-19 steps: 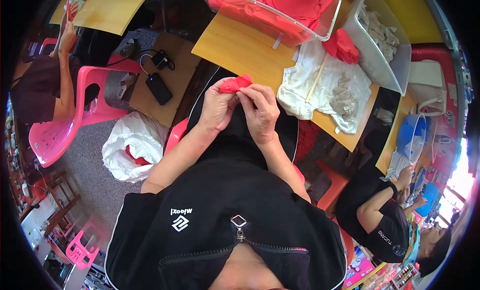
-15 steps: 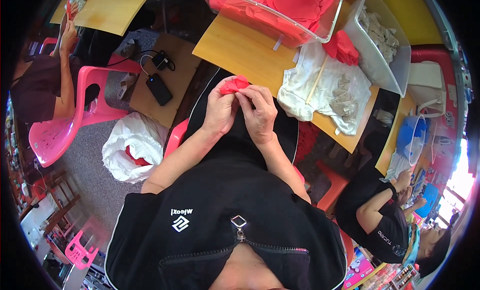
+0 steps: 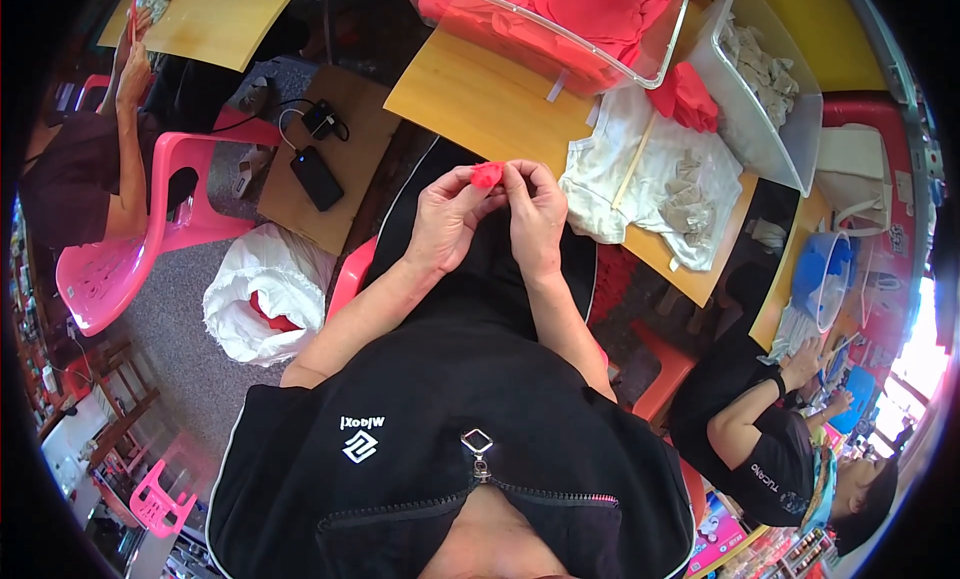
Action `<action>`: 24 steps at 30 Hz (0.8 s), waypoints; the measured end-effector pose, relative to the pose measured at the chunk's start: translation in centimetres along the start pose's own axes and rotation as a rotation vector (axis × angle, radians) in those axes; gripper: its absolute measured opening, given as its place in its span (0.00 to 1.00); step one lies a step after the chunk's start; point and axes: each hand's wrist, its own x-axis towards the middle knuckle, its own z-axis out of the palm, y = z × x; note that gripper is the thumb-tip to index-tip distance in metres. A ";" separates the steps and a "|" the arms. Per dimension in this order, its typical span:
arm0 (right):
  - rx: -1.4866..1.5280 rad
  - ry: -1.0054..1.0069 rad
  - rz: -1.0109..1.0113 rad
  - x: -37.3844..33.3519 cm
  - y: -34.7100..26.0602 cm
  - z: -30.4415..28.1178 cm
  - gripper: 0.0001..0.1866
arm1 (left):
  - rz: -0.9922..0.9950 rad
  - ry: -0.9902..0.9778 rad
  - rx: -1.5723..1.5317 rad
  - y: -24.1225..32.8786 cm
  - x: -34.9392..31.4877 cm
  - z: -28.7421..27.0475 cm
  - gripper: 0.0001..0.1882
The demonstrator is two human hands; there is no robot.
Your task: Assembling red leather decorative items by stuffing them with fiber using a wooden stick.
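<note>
A small red artificial flower, looking like bunched cloth petals, is held up over my lap. The thumb and fingers of my left hand pinch it at its base. My right hand closes thumb and fingertips on its right edge. What lies between the right fingertips is mostly hidden. Ahead on the wooden table stands a clear plastic bin heaped with red petal pieces. A white cloth garment lies to the right, with a thin wooden stick and a few pale scraps on it.
A second clear bin with beige scraps stands at the far right, beside loose red petals. A white sack and a pink chair are on the left. Co-workers sit left and right; a black power bank lies on cardboard.
My right hand has turned upright and shifted slightly right, now pinching the flower's right edge. The red flower looks more tightly bunched and has moved a little right. The left hand shifts slightly.
</note>
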 end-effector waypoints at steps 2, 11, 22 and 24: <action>0.069 -0.055 0.077 0.3 0.4 -0.3 0.08 | -0.031 -0.134 0.026 0.3 -0.1 -0.5 0.07; 0.181 -0.172 0.186 0.2 -0.7 -0.3 0.09 | -0.119 -0.071 0.109 1.5 0.0 -0.3 0.09; -0.209 0.094 -0.169 0.1 -1.2 -1.4 0.03 | -0.079 -0.049 0.229 2.5 0.0 -0.5 0.13; -0.236 0.038 -0.150 0.3 -1.1 -1.6 0.03 | -0.035 0.011 0.209 3.1 0.3 -0.2 0.15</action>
